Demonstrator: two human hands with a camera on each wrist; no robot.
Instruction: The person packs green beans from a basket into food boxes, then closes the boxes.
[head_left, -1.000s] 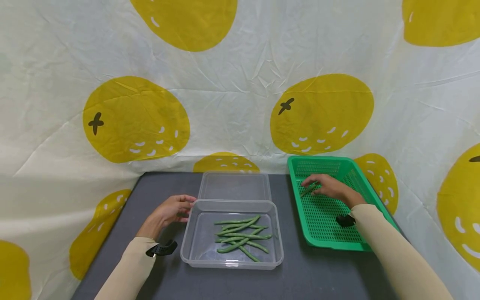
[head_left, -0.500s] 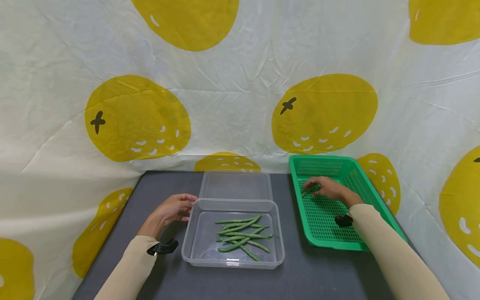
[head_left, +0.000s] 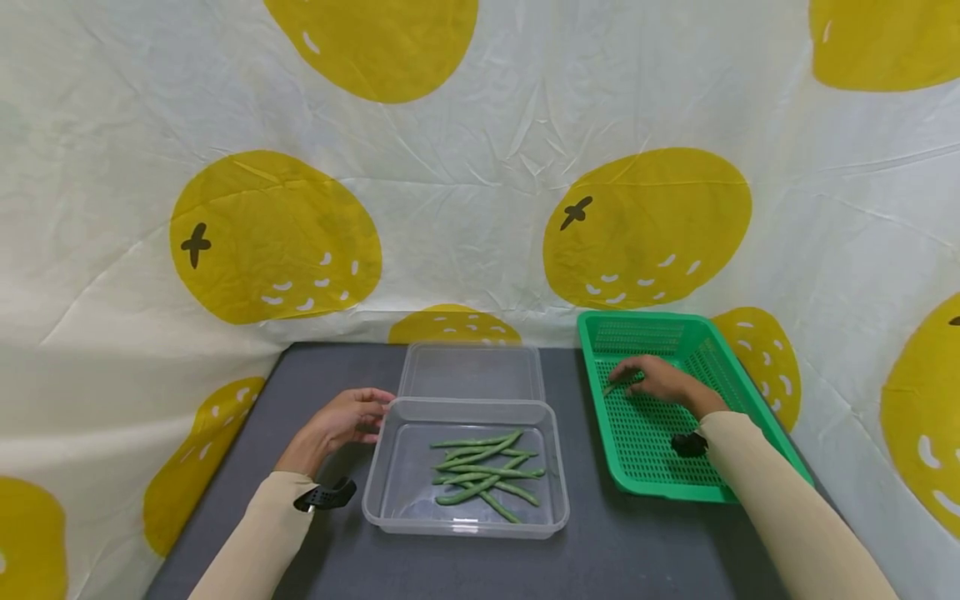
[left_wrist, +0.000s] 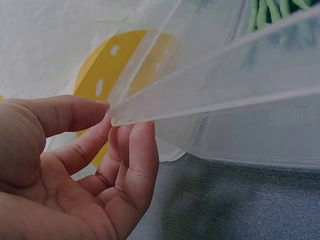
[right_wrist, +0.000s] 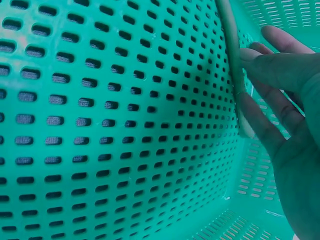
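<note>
A clear plastic container (head_left: pixel 465 527) stands on the dark table, with several green beans (head_left: pixel 487 471) crossing one another inside it. My left hand (head_left: pixel 351 419) holds its far left corner. In the left wrist view the thumb lies at the top of the rim (left_wrist: pixel 220 112) and curled fingertips (left_wrist: pixel 142 131) meet it from below. Over at the right, my right hand (head_left: pixel 656 379) reaches into a green perforated basket (head_left: pixel 645 446). Thumb and fingers pinch a single green bean (right_wrist: pixel 231 45) lying along the basket's floor; the head view shows only its tip.
Behind the container lies a clear flat lid (head_left: pixel 471 372). A white sheet (head_left: pixel 465 208) printed with yellow fruit hangs behind and beside the table. Dark tabletop (head_left: pixel 585 550) shows between the container and the basket and in front of them.
My right hand has shifted very slightly right and lower within the basket, and less of the bean shows past its fingers. My left hand keeps its place at the container's corner.
</note>
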